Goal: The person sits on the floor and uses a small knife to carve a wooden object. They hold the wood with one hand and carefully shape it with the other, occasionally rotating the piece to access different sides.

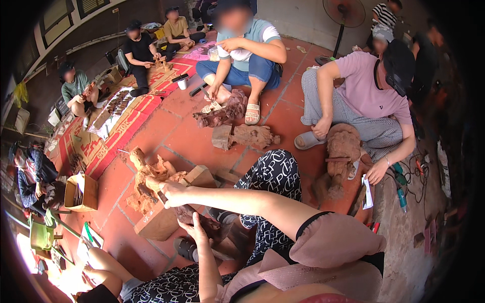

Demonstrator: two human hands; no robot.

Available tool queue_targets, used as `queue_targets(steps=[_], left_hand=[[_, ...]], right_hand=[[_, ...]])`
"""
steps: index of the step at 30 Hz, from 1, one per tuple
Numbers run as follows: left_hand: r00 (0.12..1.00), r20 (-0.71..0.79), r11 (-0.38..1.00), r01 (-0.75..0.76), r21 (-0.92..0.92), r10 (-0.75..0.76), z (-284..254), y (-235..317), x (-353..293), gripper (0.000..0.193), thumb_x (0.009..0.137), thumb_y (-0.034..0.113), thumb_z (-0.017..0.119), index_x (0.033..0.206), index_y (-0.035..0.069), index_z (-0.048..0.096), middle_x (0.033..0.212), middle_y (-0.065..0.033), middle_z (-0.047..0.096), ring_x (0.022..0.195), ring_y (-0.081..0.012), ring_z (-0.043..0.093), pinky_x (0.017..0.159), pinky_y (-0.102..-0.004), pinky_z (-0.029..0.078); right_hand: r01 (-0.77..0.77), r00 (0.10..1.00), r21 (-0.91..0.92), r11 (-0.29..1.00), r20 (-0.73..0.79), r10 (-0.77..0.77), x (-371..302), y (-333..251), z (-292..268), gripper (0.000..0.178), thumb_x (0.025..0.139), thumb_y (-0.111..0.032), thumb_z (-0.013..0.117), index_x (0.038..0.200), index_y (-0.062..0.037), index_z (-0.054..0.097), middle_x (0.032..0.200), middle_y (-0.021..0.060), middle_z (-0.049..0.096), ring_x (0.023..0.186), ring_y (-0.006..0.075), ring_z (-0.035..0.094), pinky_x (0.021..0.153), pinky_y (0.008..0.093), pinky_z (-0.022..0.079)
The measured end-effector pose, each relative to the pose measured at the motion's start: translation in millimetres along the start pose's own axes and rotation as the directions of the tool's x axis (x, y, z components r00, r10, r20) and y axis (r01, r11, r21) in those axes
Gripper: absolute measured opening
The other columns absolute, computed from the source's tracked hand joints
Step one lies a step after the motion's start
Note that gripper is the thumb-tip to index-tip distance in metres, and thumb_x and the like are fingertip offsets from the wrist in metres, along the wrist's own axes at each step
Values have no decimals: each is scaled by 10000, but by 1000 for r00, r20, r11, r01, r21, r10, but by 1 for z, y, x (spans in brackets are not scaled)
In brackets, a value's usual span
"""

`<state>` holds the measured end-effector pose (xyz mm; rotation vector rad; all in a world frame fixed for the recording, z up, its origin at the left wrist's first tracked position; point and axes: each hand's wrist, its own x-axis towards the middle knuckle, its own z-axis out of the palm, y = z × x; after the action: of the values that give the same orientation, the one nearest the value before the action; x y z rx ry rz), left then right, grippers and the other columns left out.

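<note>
"Our hands?"
"Our right hand (174, 195), left of centre, is wrapped round a dark stick (161, 197); our left hand (196, 231) grasps the carving (211, 230), lower centre."
"The risk?"
"A loose left grip could let the carving twist."
"The room?"
"Red tiles (172, 123) beneath, rug (117, 130) upper left, fan (343, 9) upper right."

Dark brown piece (212, 230) partly hidden by the left hand (196, 230), co-workers' faces (235, 20) blurred.
</note>
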<state>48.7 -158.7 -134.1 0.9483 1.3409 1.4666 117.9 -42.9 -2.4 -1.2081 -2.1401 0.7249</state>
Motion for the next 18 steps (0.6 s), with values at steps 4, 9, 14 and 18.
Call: queue_targets(steps=[4,9,14,18], left_hand=[[998,-3,998,58,19,-58,-6,-1,1,881,769,396,677,1384,35,159,1324,-184,314,1168,-274,381,977,-385,337],[995,47,994,94,-62,-91,8,17,-8,852,780,352,678,1380,67,143,1278,-175,357,1100,-251,430,926,-360,387],[999,22,999,43,-27,-42,-9,-5,6,858,780,359,678,1372,36,148,1299,-181,331,1126,-262,411,952,-370,367],[994,68,992,86,-89,-80,1,10,-3,853,786,351,674,1374,26,148,1313,-185,322,1159,-270,388,984,-376,334]], right_hand=[[-168,968,49,984,195,156,14,8,9,491,616,-184,768,954,40,491,987,214,537,895,302,570,780,343,458],[35,993,-42,998,116,-30,2,6,-3,828,640,-124,742,1308,52,285,1323,211,405,1203,263,441,999,267,364],[-310,825,102,945,523,214,12,-26,-36,817,647,-136,735,1314,73,312,1377,192,339,1261,232,368,1051,275,294],[40,999,-67,997,26,-39,7,9,9,510,641,-158,746,1020,37,467,1040,186,513,973,276,527,837,326,420]])
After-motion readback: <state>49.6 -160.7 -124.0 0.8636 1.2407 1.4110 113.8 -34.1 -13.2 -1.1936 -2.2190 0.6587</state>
